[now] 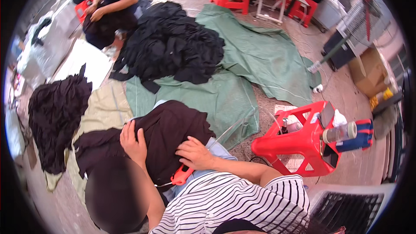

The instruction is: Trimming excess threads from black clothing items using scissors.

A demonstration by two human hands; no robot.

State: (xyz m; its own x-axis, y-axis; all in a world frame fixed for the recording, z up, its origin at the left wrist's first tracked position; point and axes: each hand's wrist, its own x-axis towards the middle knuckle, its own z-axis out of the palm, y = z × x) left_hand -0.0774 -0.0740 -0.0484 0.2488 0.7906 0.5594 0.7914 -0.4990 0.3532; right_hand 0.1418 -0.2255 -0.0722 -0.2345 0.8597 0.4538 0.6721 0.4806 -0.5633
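Note:
A dark brown-black cloth (169, 125) lies spread over my lap. My left hand (133, 141) rests on its left part, fingers apart and stretched out. Farther right, my right hand (197, 152) lies palm down on the cloth with its fingers bent. Under its thumb side sits an orange-red handled tool (182, 175) with a thin metal end pointing left; its exact kind is not clear. Light blue fabric (219, 149) shows beneath the cloth. A dark, blurred round shape (115, 195) hides what lies below my left forearm.
Dark garment heaps lie ahead (173, 43) and at left (58, 121), around a green sheet (260, 56). A red stool (286, 143) at right carries a clear cylinder (340, 133). A fan (364, 15) stands beyond. A person (115, 0) handles dark cloth at far left.

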